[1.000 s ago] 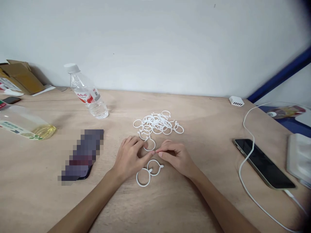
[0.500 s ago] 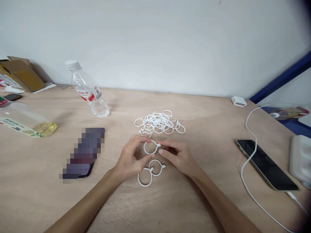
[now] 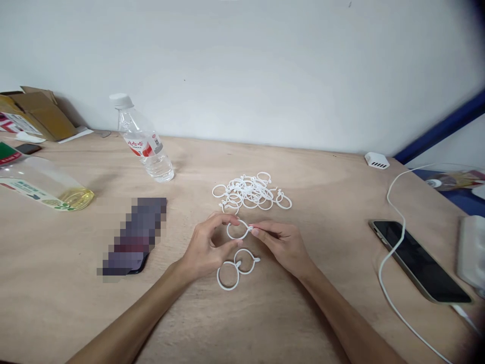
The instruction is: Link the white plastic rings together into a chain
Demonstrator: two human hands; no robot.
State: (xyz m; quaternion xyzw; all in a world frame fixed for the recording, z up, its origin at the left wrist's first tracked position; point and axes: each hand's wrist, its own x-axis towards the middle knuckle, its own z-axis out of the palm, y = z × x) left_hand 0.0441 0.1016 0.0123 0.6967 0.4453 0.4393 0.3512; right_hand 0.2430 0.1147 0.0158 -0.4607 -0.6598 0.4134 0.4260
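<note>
A white curtain ring (image 3: 228,233) with a small eyelet is held between my two hands just above the wooden table. My left hand (image 3: 210,247) curves around its left side, index fingertip at the top edge and thumb by the bottom edge. On the right, my right hand (image 3: 282,245) pinches the eyelet between thumb and index finger. Two more curtain rings (image 3: 228,289) lie below my hands, close together with their edges meeting. Beyond my fingers is a loose pile of several white curtain rings (image 3: 250,192).
Left of my hands lie a phone with a blurred screen (image 3: 132,237) and an oil bottle (image 3: 49,182) on its side; a water bottle (image 3: 146,146) stands behind. To the right are another phone (image 3: 420,260), a white cable (image 3: 382,268) and a white adapter (image 3: 377,161). A cardboard box (image 3: 49,114) sits back left.
My right thumb and index finger have closed on the ring's eyelet. The left hand keeps its place around the ring, and the whole view has shifted slightly.
</note>
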